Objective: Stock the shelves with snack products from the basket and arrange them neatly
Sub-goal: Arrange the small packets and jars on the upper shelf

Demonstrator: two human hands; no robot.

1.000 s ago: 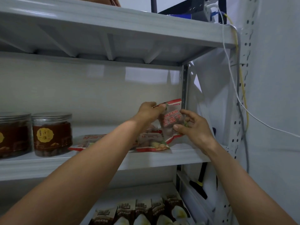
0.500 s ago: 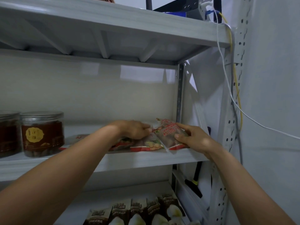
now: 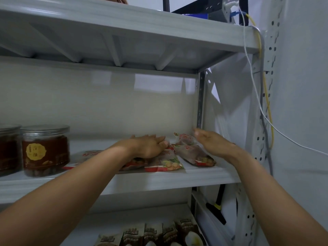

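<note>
Grey metal shelving fills the view, and on its middle shelf (image 3: 195, 178) a row of red-edged snack packets (image 3: 166, 163) lies flat toward the right end. A second ago both hands held one packet upright; that packet (image 3: 194, 155) now lies flat at the row's right end. The right hand (image 3: 212, 142) has lifted off it and hovers just above, fingers spread, holding nothing. The left hand (image 3: 148, 148) rests on the neighbouring packets, fingers loosely bent, gripping nothing. Two brown jars (image 3: 45, 150) stand well apart at the left
</note>
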